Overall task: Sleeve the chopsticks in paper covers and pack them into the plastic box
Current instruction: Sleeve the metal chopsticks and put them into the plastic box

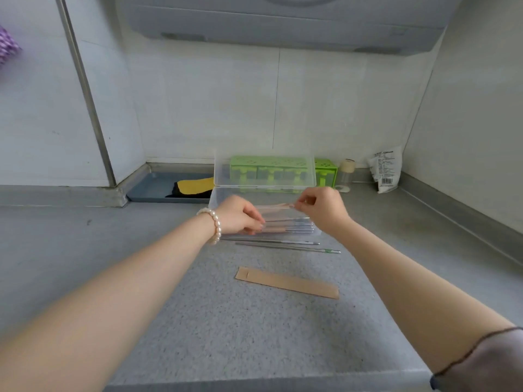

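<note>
A clear plastic box (220, 193) stands open on the counter, its lid (264, 168) upright behind it. My right hand (322, 210) pinches one end of a sleeved chopstick pair (278, 205) held level over the box. My left hand (239, 216) is at the box's left end, fingers curled on the other end of the pair, though the grip is partly hidden. Other sleeved chopsticks (291, 229) lie inside the box. Two bare metal chopsticks (283, 246) lie on the counter just in front of it. Nearer me lies a brown paper cover (287, 282).
A green rack (325, 171) stands behind the box, with a small jar (346, 172) and a white packet (386, 171) to its right. A blue tray (152, 190) with a yellow cloth sits at the back left. Walls close in behind and on the right.
</note>
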The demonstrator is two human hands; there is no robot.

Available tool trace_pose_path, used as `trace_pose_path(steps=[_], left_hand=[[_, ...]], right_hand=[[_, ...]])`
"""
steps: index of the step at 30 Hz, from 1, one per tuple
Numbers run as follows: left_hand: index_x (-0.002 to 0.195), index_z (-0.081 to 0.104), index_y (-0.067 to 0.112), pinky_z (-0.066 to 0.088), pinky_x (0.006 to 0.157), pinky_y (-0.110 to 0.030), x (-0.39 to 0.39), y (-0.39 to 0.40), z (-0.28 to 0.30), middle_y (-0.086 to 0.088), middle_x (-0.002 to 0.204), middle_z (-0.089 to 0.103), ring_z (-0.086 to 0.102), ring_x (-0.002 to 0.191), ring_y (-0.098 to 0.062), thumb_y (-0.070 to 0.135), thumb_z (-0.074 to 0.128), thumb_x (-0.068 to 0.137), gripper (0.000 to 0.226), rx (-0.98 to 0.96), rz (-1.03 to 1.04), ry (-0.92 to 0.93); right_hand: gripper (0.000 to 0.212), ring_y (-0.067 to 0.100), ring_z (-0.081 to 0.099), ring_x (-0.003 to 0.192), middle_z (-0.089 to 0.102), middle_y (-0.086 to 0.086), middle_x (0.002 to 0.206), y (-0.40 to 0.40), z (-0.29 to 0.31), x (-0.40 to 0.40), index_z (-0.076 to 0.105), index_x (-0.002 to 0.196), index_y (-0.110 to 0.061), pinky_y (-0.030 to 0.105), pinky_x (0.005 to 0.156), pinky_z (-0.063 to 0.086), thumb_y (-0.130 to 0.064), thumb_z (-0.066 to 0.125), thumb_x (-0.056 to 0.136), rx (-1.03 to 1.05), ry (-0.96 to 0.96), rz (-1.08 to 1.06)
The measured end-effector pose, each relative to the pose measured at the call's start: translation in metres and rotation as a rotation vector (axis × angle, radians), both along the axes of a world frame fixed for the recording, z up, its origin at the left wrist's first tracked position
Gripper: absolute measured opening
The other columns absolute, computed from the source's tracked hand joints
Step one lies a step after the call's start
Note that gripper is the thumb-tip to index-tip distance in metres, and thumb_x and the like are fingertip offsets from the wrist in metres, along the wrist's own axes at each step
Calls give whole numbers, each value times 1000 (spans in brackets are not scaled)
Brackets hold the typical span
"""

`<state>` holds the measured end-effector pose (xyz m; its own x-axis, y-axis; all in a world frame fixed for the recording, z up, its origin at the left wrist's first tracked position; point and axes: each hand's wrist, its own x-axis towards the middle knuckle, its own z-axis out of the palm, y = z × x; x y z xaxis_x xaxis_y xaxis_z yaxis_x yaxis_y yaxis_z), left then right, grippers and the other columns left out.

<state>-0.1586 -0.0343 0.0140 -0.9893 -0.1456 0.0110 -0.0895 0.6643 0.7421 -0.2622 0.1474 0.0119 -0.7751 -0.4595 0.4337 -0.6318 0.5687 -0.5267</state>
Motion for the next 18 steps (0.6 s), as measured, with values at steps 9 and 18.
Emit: trace_pose_path(steps=[9,18], left_hand=[[91,70,10,51,80,-22,11,23,-33,7,80,64,60,80,-9,20,78,71,23,-258,-192,-216],[92,67,11,49,81,-26,17,15,-40,4,86,61,56,83,-11,23,81,68,30,-350,-172,-276]], right_hand=[[16,15,50,81,55,-1,87,15,-39,-3,67,97,-8,24,71,40,-18,66,85,483,-183,86],[21,17,49,86,56,4,98,8,-46,1,65,105,-7,25,74,39,-19,62,88,555,-216,76]])
